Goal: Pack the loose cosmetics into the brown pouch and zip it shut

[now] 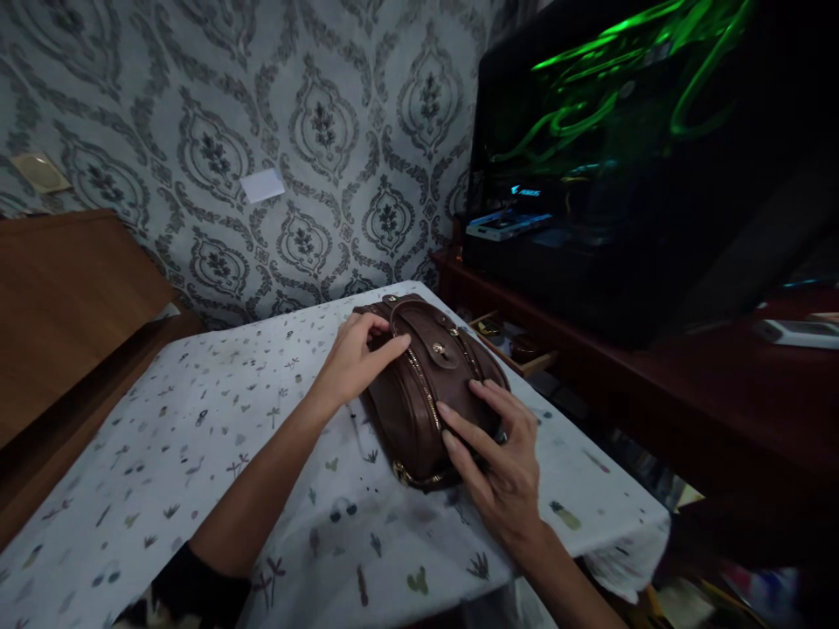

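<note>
A brown leather handbag [410,397] lies on a cloth-covered table, with gold-coloured zippers, a carrying handle and a strap tab with a metal stud on its upper side. My left hand [357,354] grips the bag's far left part, thumb along the zipper near the handle and fingers bent over the edge. Spread across the near right part of the bag is my right hand [504,459], its fingertips touching the leather beside the zipper. The zipper beneath my hands looks closed. Part of the bag's right side is hidden by my right hand.
The white printed tablecloth [262,384] covers the table. Behind the bag's right side, an open drawer [541,361] holds small items. A dark computer case [629,218] with green lights stands on a reddish desk [708,384]. A wooden board [72,297] is at left, before a patterned wall.
</note>
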